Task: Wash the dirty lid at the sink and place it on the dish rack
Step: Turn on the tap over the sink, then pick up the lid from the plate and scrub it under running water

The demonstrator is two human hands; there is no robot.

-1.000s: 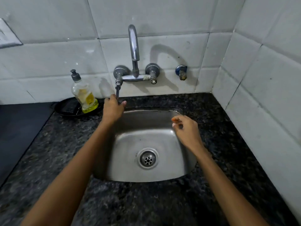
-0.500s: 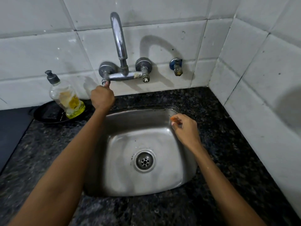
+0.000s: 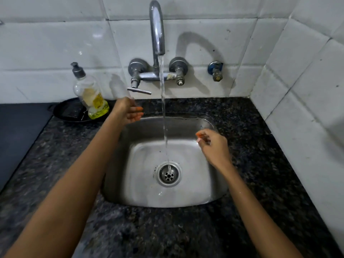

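A steel sink [image 3: 188, 127] sits in a dark speckled counter, and water runs from the curved tap [image 3: 157, 28] straight into its drain [image 3: 169, 174]. The tap's left lever [image 3: 139, 90] lies horizontal. Just below that lever hovers my left hand [image 3: 128, 110], fingers loosely apart and holding nothing. My right hand [image 3: 214, 146] hangs over the sink's right rim with fingers curled loosely, also holding nothing. A black round lid or pan [image 3: 68, 112] lies on the counter at the left, behind the soap bottle. No dish rack shows.
A clear pump bottle of yellow dish soap [image 3: 89, 94] stands on the black dish. A dark flat surface [image 3: 18, 131] borders the counter at left. White tiled walls close the back and right. A small blue-capped valve [image 3: 216, 70] sticks out right of the tap.
My left hand turned the left lever from hanging down to horizontal, then let go and dropped slightly. Water now flows. My right hand stayed by the sink's right rim.
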